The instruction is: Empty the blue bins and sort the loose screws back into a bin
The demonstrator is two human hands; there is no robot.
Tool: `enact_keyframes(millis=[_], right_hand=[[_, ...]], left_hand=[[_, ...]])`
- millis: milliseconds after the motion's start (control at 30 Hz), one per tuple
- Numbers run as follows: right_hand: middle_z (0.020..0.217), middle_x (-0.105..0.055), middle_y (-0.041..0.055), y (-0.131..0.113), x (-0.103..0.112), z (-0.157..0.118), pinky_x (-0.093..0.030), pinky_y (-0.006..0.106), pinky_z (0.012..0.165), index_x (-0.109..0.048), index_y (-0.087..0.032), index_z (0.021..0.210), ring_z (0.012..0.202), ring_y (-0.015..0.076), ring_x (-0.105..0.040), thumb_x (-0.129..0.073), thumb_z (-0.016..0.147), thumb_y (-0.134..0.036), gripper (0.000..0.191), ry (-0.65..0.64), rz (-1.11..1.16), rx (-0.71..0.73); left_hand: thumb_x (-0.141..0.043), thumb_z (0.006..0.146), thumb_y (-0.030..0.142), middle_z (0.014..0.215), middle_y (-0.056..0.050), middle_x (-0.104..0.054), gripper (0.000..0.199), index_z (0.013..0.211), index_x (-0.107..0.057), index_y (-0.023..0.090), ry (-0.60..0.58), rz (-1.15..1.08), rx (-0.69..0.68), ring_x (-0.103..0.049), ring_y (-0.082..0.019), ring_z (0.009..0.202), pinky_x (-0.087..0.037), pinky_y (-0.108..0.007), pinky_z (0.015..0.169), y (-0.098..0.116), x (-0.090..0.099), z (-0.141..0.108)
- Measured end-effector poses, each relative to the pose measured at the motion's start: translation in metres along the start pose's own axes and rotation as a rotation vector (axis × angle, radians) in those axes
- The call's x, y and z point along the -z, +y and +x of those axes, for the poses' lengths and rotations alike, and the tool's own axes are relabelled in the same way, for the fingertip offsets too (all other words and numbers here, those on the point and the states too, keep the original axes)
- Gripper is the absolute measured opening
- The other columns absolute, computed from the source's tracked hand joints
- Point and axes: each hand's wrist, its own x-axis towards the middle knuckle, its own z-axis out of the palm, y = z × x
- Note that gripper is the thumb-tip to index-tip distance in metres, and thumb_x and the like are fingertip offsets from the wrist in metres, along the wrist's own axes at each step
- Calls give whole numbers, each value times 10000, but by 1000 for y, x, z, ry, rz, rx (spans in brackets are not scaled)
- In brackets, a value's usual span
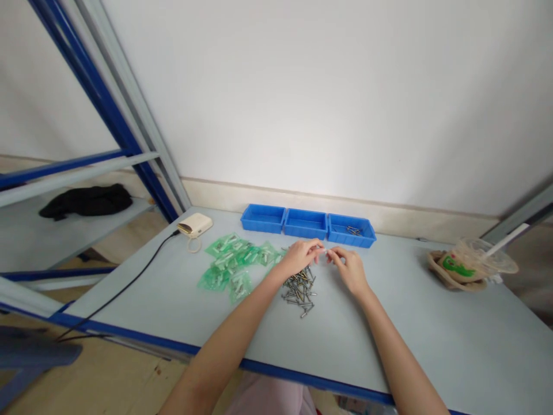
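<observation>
- Left hand (301,255) and right hand (351,270) nearly meet, fingertips drawn in; whether either grips something small there, I cannot tell.
- Loose metal pieces (299,292) lie heaped under and just nearer than the left hand, partly hidden by it.
- Green bags (216,278) spread left of the left hand.
- Just beyond both hands, three blue trays (305,231) stand in a row; the rightmost contains a few metal pieces.
- Well right of the right hand sits a plastic cup (460,262).
</observation>
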Motion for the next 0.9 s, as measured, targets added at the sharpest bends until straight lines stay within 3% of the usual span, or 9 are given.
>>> enact_keyframes(millis=[200, 467, 633, 700, 800, 867, 900], right_hand=[[678, -664, 14, 3, -4, 0, -448, 267, 651, -597, -186, 933, 629, 164, -600, -502, 822, -462, 312, -19, 242, -55], [742, -689, 25, 8, -5, 4, -431, 274, 674, -673, -207, 792, 638, 170, -603, -462, 841, -443, 321, 59, -20, -24], [769, -686, 42, 19, 16, 42, -422, 280, 714, -655, -188, 733, 720, 181, -604, -394, 861, -477, 410, 217, -43, -103], [851, -681, 66, 25, 29, 63, -408, 317, 769, -667, -183, 790, 815, 204, -593, -404, 857, -467, 392, 257, -147, -161], [1044, -616, 114, 27, 44, 80, -378, 385, 816, -652, -189, 966, 989, 265, -518, -574, 765, -429, 323, 320, -376, -235], [1019, -606, 102, 20, 45, 77, -389, 368, 796, -627, -187, 1008, 945, 241, -520, -624, 737, -383, 334, 203, -358, -162], [965, -613, 79, 15, 44, 70, -401, 341, 772, -625, -188, 991, 882, 211, -532, -628, 739, -367, 309, 60, -288, -88]], left_hand=[[-338, 913, 398, 565, 20, -584, 384, 745, -586, 157, -23, 17, -4, -510, -91, 499, -372, -191, 556, 0, 0, 0], [-295, 898, 503, 489, -1, -567, 563, 574, -578, 140, 6, -32, 83, -507, -97, 449, -378, -207, 546, -4, -2, 1], [-270, 887, 543, 453, -3, -558, 609, 582, -603, 134, 122, -64, 134, -500, -96, 425, -378, -210, 539, -13, 3, 4], [-258, 882, 555, 453, -4, -561, 621, 582, -602, 134, 154, -63, 151, -497, -96, 420, -376, -212, 527, -17, 5, 4], [-237, 884, 553, 450, -5, -561, 631, 576, -595, 135, 182, -64, 168, -498, -97, 418, -381, -214, 524, -21, 9, 5], [-231, 889, 542, 449, -4, -561, 624, 580, -591, 137, 198, -71, 168, -501, -96, 419, -384, -215, 528, -23, 11, 5], [-230, 892, 537, 450, -3, -560, 619, 582, -588, 139, 207, -75, 167, -500, -96, 417, -383, -216, 526, -24, 12, 5]])
